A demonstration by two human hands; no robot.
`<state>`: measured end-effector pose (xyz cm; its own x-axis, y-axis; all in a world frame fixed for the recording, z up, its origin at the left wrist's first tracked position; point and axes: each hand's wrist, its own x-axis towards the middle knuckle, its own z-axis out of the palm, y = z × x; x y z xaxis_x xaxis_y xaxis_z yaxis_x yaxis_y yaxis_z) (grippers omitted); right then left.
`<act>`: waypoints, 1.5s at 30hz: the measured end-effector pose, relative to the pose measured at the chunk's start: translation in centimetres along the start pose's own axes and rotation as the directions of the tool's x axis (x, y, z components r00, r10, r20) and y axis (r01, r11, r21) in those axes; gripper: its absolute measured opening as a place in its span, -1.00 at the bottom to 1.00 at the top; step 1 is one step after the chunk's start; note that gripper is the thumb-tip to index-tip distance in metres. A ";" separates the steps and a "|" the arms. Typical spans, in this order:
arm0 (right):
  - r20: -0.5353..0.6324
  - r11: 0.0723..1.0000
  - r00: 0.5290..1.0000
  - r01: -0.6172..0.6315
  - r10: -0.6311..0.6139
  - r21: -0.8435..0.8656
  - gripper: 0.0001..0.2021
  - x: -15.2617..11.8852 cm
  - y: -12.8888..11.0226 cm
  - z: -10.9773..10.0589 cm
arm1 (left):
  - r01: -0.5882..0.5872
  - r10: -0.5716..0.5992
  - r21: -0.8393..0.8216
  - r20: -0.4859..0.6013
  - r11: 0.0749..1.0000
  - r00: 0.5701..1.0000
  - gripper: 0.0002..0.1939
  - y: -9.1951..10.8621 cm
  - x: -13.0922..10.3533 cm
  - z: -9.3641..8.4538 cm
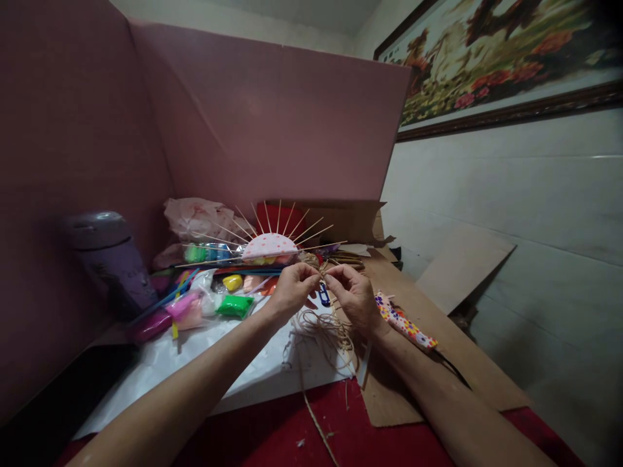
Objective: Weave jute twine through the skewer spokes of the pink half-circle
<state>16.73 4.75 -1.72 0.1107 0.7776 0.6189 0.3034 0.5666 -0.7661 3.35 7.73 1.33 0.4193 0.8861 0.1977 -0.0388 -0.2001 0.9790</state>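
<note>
My left hand (296,285) and my right hand (354,297) meet above the work surface, thumbs and fingers pinched together. A strand of brown twine appears to be between the fingertips, though the fingers partly hide it. Loose loops of the same twine (321,324) lie right below, and one end trails toward the front edge. Between the hands sits a small blue object (324,295), its kind unclear. Just behind them stands a pink dotted half-disc (270,245) with several thin sticks fanning out from it.
Bags of coloured clay (235,306) lie on a white sheet (263,376) at left, near a purple tumbler (114,266). Brown cardboard (389,383) and a flower-patterned strip (406,324) lie at right. Red cloth (272,428) covers the front. Pink panels (272,123) stand behind.
</note>
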 end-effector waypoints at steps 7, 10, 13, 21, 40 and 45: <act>0.022 0.996 0.999 -0.047 0.046 0.075 -0.85 0.1 0.3 -0.1 | -0.056 0.055 -0.013 -0.060 0.998 0.997 -0.87 0.1 0.1 -0.4; -0.045 0.999 0.998 -0.040 0.040 0.014 -0.86 0.3 0.5 -0.2 | -0.093 0.084 -0.063 -0.132 0.994 0.988 -0.87 0.6 0.2 -0.8; -0.084 0.995 0.996 -0.042 0.034 -0.087 -0.86 0.4 0.6 -0.3 | -0.120 0.096 -0.121 -0.191 0.985 0.977 -0.84 1.0 0.2 -1.1; -0.068 0.989 0.988 -0.133 0.138 0.068 -0.85 0.5 0.1 0.0 | -0.152 0.153 0.016 -0.083 0.988 0.985 -0.84 -0.3 0.2 -0.2; 0.063 0.867 0.936 -0.344 0.345 0.361 -0.77 0.6 -0.9 -0.1 | -0.220 0.246 0.312 -0.046 0.924 0.968 -0.87 -1.7 0.0 0.0; 0.101 0.830 0.925 -0.374 0.367 0.413 -0.75 0.6 -0.6 0.0 | -0.310 0.330 0.259 -0.039 0.915 0.943 -0.90 -1.8 0.0 0.0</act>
<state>16.68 4.89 -0.92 0.1185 0.9544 0.2740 -0.1799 0.2920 -0.9393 3.42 8.07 -0.44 0.3472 0.7858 0.5117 0.0696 -0.5658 0.8216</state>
